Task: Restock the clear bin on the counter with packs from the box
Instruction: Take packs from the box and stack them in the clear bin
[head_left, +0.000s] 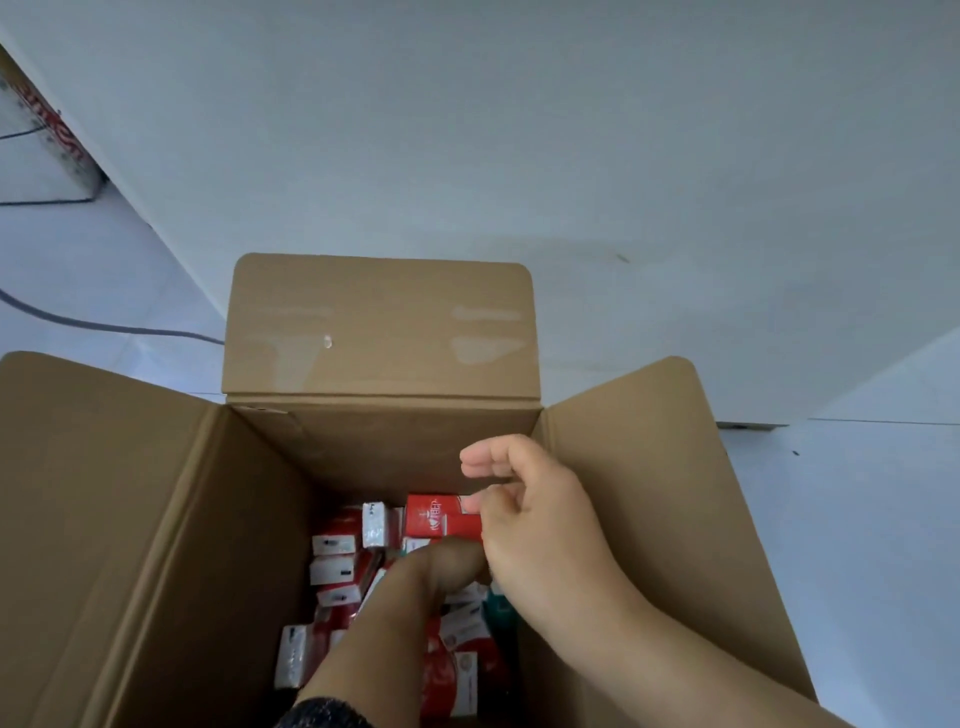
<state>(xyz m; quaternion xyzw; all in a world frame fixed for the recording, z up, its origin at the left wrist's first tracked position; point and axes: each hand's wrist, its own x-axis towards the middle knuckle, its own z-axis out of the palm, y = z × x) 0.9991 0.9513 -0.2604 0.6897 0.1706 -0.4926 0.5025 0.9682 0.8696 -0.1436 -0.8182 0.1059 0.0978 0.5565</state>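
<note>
1. Two hands were down inside the open cardboard box (260, 519), which stood on a pale floor with all its flaps folded outward.
2. Many small red-and-white packs (332, 571) lay jumbled at the bottom of the box, some on edge, some flat.
3. One red pack (434, 514), near the far wall of the box, sat higher than the rest; the right hand (540, 525) was pinching it, thumb and forefinger closed on its right edge, the other fingers curled loosely above.
4. The left hand (441, 564) reached deep among the packs just below that red pack; its fingers were hidden from view, so whether they gripped anything could not be told.
5. The clear bin and the counter were not in sight; only a white wall, a cable (104, 325) on the floor and a printed carton (47, 140) at far left showed.
6. The step in hand appeared to be gathering packs from the box.
7. The next move would likely call for lifting the pinched pack clear of the tall box walls without snagging a flap, then carrying it to the bin.
</note>
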